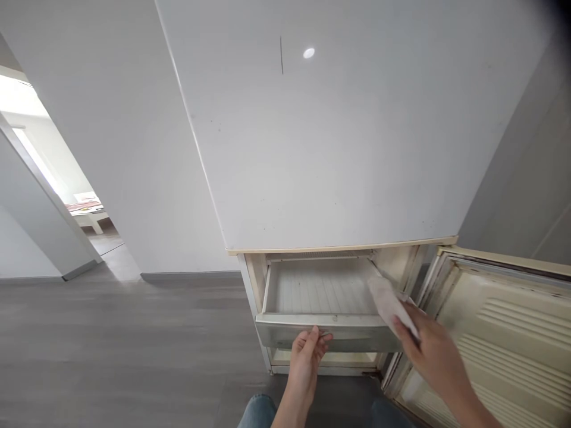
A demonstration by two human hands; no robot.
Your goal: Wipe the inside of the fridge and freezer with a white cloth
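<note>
A white fridge point(343, 131) has its lower compartment open, with a drawer point(321, 291) pulled partway out. The drawer's ribbed floor is visible, and its front panel point(357, 339) is greyish and see-through. My left hand point(308, 348) is closed on the middle of that panel, thumb on top and fingers curled at the edge. In my right hand point(430, 342) is a folded white cloth point(387, 300), gripped between thumb and fingers. The cloth hangs over the right side of the drawer; whether it touches the drawer I cannot tell.
The open fridge door point(513, 333), with ribbed cream lining, stands out to the right. Grey flooring point(134, 345) spreads to the left. A doorway at far left shows a white piece of furniture point(89, 217). My knee point(259, 410) is low in front.
</note>
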